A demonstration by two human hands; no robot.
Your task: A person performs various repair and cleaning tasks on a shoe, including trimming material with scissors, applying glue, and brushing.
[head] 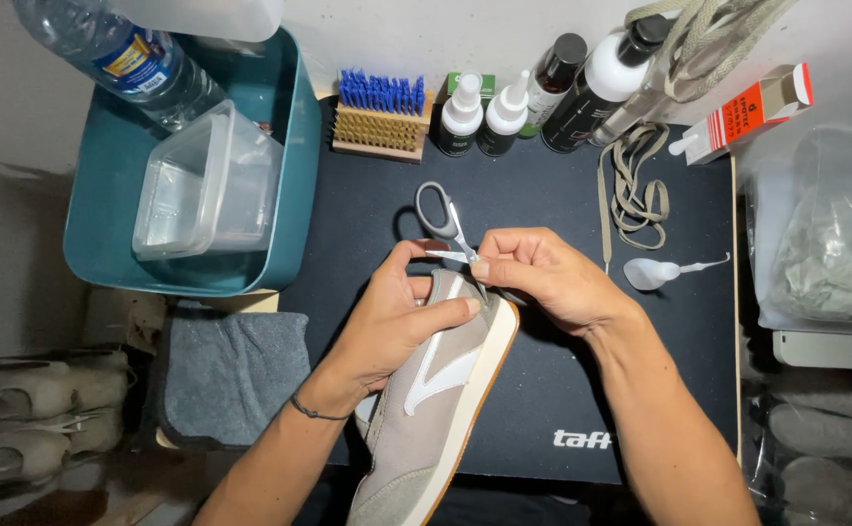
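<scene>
Grey suede sneaker w/ white side stripe and tan sole [440, 390] lies at centre of the black work mat [543, 409], heel end toward top of view. Left hand [387, 326] wraps the heel area, thumb pressed flat on the upper, other fingers curled round the far side. Right hand [543, 278] has fingers pinched together on the small grey-handled metal scissors [445, 224], tips right at the heel collar, touching the shoe; can't tell if blades are apart. Along the mat's back edge: wooden brush w/ blue and brass bristles [380, 117], several spray and dropper bottles [523, 97]. Beige loose laces [635, 185] and a white plastic spoon [660, 273] lie right of the hands. Teal plastic tub [284, 195] to the left holds a clear plastic box [202, 185]; folded grey cloth [231, 375] just below it.
</scene>
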